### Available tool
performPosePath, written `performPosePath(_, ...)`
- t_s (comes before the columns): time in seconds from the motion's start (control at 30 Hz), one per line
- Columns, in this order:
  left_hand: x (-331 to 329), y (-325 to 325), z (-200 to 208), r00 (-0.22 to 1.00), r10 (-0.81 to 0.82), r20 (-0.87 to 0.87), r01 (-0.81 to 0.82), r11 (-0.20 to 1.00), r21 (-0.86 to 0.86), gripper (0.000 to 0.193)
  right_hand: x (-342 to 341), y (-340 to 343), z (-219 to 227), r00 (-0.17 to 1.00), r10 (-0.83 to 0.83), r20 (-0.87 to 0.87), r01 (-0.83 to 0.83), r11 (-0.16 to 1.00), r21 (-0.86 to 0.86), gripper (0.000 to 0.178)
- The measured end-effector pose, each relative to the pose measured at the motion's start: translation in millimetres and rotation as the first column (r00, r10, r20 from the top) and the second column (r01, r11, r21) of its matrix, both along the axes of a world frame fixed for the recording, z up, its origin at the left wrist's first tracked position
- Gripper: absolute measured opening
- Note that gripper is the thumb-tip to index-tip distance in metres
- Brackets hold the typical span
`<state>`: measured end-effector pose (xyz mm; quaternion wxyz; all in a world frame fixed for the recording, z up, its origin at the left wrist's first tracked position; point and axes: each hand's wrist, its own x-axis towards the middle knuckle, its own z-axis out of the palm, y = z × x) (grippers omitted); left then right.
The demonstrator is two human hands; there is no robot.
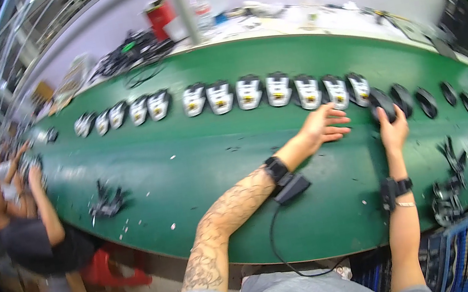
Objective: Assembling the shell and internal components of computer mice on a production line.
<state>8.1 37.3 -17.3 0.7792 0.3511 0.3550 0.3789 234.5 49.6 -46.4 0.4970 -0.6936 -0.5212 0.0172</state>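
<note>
Across the green bench runs a row of units shaped like computer mice. Several show a silver-white face with a small yellow patch, like the unit (278, 89) mid-row; those to the right are black and rounded, like the unit (427, 102). My right hand (394, 129) has its fingers closed round the near end of a black mouse-shaped unit (381, 102), right of the last silver one. My left hand (324, 125) is stretched out flat with fingers apart, just in front of a silver unit (336, 90), and holds nothing. I cannot tell whether it touches that unit.
A black cabled block (293, 189) hangs by my left wrist. Dark brackets lie in a pile (107, 201) on the left and another (450, 183) on the right. Behind are a cable heap (129, 50) and a bottle (201, 8). Another person (35, 225) works at far left.
</note>
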Motion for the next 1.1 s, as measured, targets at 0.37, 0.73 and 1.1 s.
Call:
performPosePath(0.37,26,-1,17,0.914,0.142,-0.38,0.065,0.874,0.482,0.028,12,-17,12,0.988,-0.087,0.127,0.094,0.994,-0.053,0.075)
performPosePath(0.73,95,108,4,0.323,0.637,-0.7,0.744,0.287,0.604,0.042,12,-9,19,0.983,-0.181,0.014,0.181,0.983,0.024,0.062)
performPosePath(1.1,121,59,35,0.363,0.706,-0.608,0.742,0.175,0.647,0.037,36,6,10,0.985,0.109,-0.131,-0.099,0.992,0.082,0.031)
